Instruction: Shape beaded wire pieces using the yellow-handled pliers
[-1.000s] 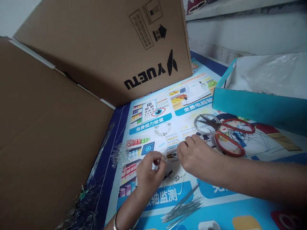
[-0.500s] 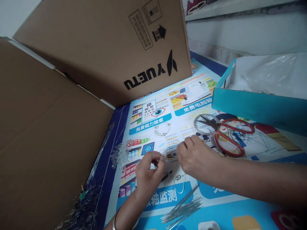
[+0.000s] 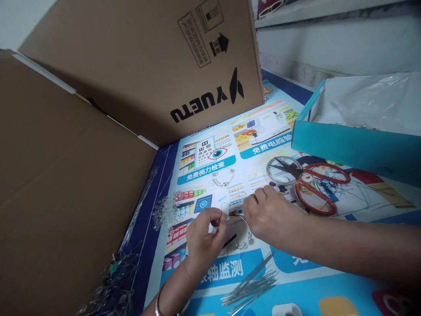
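Observation:
My left hand pinches a thin wire with clear beads, at the lower middle. Just to its right, my right hand is closed with its fingertips pressed together; a small pointed tool shows between the hands, its grip hidden by my right fingers. A beaded wire loop hangs below, between both hands. Another beaded ring lies on the printed sheet above them. Loose clear beads are heaped to the left, and a bundle of cut wires lies in front.
Red-handled scissors rest over a round dish at the right. Behind them is a teal box with plastic inside. Cardboard panels stand at the back and left. Tangled wire pieces lie at the lower left.
The beaded loop hanging between the hands has shifted and changed shape, its beads now lower and further right. Both hands have barely moved.

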Action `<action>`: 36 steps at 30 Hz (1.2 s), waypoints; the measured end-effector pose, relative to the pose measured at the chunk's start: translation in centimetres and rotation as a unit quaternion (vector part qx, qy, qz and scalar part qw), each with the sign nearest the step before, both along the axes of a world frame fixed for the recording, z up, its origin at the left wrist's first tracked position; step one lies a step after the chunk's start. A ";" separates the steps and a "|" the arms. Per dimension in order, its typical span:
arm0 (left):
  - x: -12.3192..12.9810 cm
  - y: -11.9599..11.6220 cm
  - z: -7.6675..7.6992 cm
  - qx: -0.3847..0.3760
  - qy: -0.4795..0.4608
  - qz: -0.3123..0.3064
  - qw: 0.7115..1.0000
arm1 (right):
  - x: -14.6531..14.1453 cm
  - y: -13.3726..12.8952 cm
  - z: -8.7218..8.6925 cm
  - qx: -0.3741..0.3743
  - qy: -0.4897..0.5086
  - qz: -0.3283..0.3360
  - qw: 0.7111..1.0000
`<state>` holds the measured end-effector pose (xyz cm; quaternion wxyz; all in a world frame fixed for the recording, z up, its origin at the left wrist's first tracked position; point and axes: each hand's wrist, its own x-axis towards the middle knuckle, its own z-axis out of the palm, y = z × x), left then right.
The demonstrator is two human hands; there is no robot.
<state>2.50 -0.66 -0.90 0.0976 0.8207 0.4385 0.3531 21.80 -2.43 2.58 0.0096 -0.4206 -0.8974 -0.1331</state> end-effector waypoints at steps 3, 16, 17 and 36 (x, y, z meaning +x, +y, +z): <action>-0.1 0.1 0.0 0.014 0.008 -0.015 1.000 | 0.1 0.0 0.0 -0.003 0.004 0.001 1.000; -0.4 0.1 -0.2 0.032 0.030 -0.006 0.999 | 0.3 0.4 0.0 -0.010 0.013 -0.010 1.000; -0.3 0.1 -0.2 0.035 0.033 -0.004 0.999 | 0.3 0.4 0.0 -0.009 0.014 -0.011 1.000; -0.2 -0.4 -0.3 0.079 0.043 -0.027 0.996 | 0.0 -0.1 0.7 0.002 0.005 0.005 1.000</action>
